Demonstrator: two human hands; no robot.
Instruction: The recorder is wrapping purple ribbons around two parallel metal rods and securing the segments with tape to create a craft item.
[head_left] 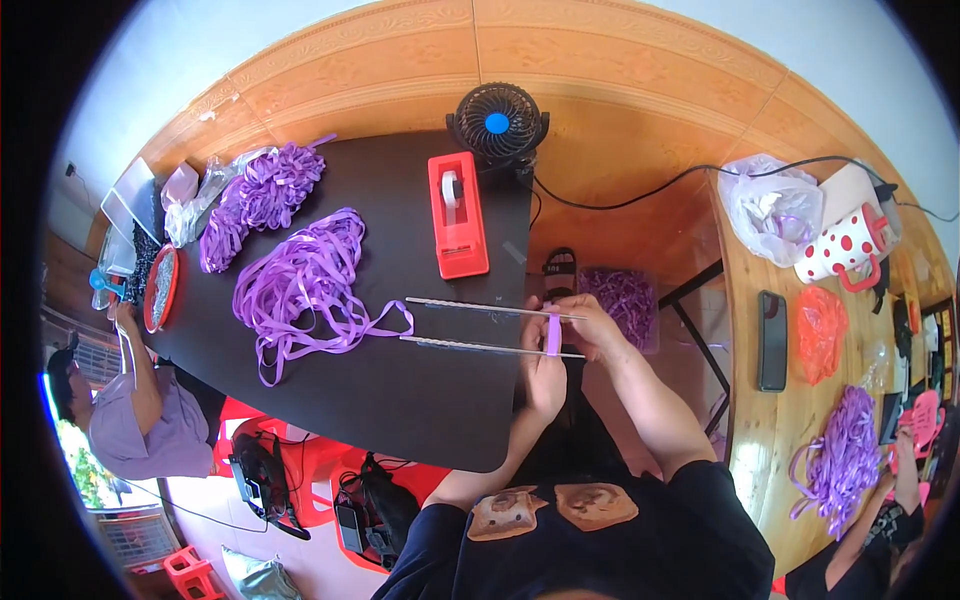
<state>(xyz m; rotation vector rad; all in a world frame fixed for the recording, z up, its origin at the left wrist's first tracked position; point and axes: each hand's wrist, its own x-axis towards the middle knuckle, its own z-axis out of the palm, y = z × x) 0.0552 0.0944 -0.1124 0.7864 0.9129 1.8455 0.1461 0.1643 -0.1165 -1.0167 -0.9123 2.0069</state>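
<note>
Tape dispenser [462,235]: the red block on the dark tabletop [440,405]; I reckon places from it.
Metal rods [470,346]: a pair lying side by side with a gap between, nearer me than the tape dispenser; the far tips point left of it, the near ends reach to its right, past the tabletop edge.
Purple band [553,335]: ribbon spanning both rods near my end, to the right of the tape dispenser and nearer me.
Left hand [545,377]: my fingers grip the rods close by the band; exactly how each finger sits is hidden.
Right hand [597,325]: my fingers are closed at the purple band, by the near rod ends.
Ribbon heap [305,285]: left of the tape dispenser and nearer me, tangled; a loose loop [411,320] of it reaches the far tips. I cannot tell whether that strand joins the band.
Rod gap: the step looks like wrapping ribbon around the pair, so I should hold the gap even; squeezing the tips together would likely make the turns uneven.
Ribbon lie: best flat, untwisted, snug without bending the rods.
Slack: I would free the loop from the tips first, since a snag there could drag the heap.
</note>
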